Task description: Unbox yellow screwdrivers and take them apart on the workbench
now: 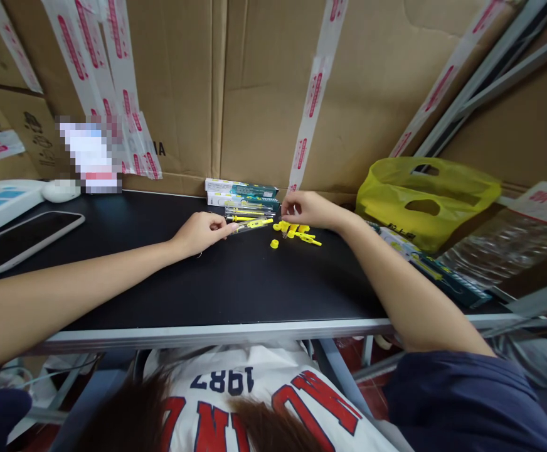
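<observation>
My left hand (204, 233) pinches a clear pen barrel with a yellow clip (258, 223), which points to the right over the black table (254, 282). My right hand (307, 208) has its fingers curled together just beyond several small yellow plastic parts (302, 233); whatever it may hold is too small to name. A single yellow cap (274, 243) lies apart, nearer the table's front. Behind my left hand, more clear and yellow pens (245, 213) lie in front of two slim white and green boxes (240, 188).
At the left are a phone (33, 238), a white power strip (5, 204) and a white mouse-like object (61, 190). A yellow plastic bag (405, 201), more pen boxes (436, 273) and a clear plastic pack (509, 245) stand at the right. Cardboard (264, 94) rises behind.
</observation>
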`<state>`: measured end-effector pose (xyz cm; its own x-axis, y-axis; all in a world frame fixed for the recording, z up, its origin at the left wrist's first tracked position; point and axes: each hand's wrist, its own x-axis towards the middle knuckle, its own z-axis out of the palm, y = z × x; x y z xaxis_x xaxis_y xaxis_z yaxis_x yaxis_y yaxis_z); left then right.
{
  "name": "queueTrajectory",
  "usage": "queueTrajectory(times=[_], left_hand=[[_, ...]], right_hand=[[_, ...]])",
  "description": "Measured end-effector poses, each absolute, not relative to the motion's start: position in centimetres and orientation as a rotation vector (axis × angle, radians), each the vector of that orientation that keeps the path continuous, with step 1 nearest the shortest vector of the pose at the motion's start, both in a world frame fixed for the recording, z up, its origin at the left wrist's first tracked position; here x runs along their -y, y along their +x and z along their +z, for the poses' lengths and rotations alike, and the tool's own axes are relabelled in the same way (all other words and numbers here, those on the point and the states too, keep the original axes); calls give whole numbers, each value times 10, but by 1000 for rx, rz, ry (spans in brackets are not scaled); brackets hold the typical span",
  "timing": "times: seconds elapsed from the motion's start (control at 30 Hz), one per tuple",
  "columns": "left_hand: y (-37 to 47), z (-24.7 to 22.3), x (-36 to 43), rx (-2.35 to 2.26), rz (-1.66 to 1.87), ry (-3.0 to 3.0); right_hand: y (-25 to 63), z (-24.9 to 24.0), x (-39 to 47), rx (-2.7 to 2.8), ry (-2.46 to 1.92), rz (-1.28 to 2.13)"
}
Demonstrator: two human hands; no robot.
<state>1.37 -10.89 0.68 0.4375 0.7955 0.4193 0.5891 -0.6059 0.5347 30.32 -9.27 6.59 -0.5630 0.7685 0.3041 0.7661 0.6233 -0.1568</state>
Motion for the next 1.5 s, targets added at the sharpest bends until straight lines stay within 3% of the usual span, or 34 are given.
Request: queueTrajectory(times=[0.1,0.27,0.63,0.77,0.93,1.23,1.5], left_hand=[[13,6,108,-1178,941,2400],[14,6,108,-1145,942,2416],[14,7,111,-1184,930,2407],[14,7,111,-1177,931,2401],[14,7,110,-1154,928,2391],[13,7,109,-1050,934,2340],[13,4,107,-953,970,2272]], right_hand=[[296,58,97,2654,-1319,-290],[285,52,104,2742,-1423,-507],[283,52,107,2775,-1452,-517],[289,60,105,2661,-1387,-352],[283,65,109,2519,-1076,129],[251,42,120,2311,-903,736],[255,47,116,2037,-871,866]])
